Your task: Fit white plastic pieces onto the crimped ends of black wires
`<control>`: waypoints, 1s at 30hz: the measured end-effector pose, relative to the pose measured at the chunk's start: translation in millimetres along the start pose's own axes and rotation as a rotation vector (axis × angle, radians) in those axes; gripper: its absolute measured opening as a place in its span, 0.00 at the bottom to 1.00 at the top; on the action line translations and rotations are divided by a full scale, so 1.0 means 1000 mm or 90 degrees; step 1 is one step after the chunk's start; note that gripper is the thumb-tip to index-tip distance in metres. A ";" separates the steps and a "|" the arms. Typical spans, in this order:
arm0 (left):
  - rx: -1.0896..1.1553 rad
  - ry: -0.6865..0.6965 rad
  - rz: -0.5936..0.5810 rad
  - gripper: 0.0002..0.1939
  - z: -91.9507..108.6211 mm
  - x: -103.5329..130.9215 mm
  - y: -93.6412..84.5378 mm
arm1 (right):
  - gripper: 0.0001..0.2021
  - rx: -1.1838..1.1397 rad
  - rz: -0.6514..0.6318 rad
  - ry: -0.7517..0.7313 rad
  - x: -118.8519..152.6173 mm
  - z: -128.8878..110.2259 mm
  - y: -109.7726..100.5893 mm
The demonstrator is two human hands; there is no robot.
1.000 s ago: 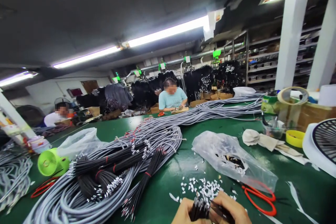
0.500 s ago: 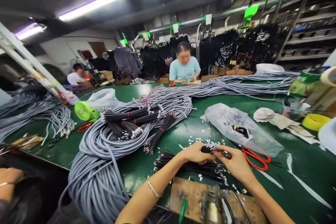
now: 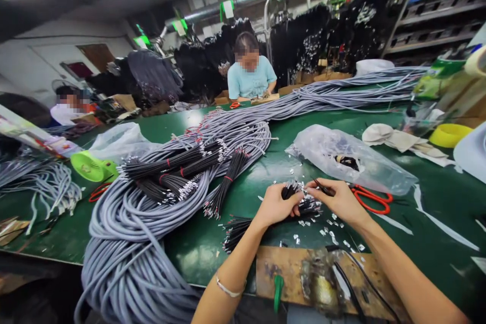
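Observation:
My left hand [image 3: 276, 203] is closed around a bundle of short black wires [image 3: 289, 191], whose silvery ends stick up past the fingers. Close beside it, my right hand [image 3: 337, 200] pinches at those wire ends with thumb and fingertips. Something slim and dark [image 3: 322, 186] shows in the right hand, too small to name. Under both hands lies a pile of loose black wires [image 3: 239, 230] on the green table [image 3: 197, 258]. Small white scraps [image 3: 336, 223] are scattered around the pile.
Coiled grey cables [image 3: 125, 243] fill the left, with tied black wire bundles [image 3: 228, 179] on and beside them. Red-handled scissors [image 3: 374, 200] and a plastic bag [image 3: 349, 154] lie right. A wooden board [image 3: 281, 268] sits in front. A co-worker [image 3: 252, 71] sits across.
The view has tilted down and turned slightly, so the scene sits higher. Both hands stay together at the wire ends, the left still gripping its bundle; the fingers have shifted only a little.

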State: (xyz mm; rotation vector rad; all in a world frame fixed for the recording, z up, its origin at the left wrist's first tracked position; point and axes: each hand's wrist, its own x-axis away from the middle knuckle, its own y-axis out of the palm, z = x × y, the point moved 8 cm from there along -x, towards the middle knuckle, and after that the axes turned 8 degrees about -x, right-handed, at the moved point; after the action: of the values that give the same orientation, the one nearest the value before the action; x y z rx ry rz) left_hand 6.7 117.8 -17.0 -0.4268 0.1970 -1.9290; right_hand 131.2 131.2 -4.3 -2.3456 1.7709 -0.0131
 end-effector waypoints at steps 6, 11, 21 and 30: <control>0.019 -0.005 -0.016 0.16 0.002 0.005 0.002 | 0.14 -0.002 0.034 -0.045 0.013 -0.004 0.000; 0.012 -0.015 -0.032 0.18 0.010 0.010 0.001 | 0.10 0.013 0.043 -0.071 0.015 -0.012 0.004; 0.013 -0.022 0.041 0.11 0.006 0.007 0.000 | 0.07 0.045 0.033 -0.071 0.017 -0.010 0.008; -0.050 -0.022 0.117 0.10 0.006 0.011 -0.008 | 0.07 0.026 0.068 -0.060 0.021 -0.013 0.003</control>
State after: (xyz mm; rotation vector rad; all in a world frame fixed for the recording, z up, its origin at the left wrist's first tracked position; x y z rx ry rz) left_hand -1.4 111.3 -7.1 -0.4770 0.2808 -1.7371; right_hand 132.8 108.2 5.2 -2.1826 1.8299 0.0745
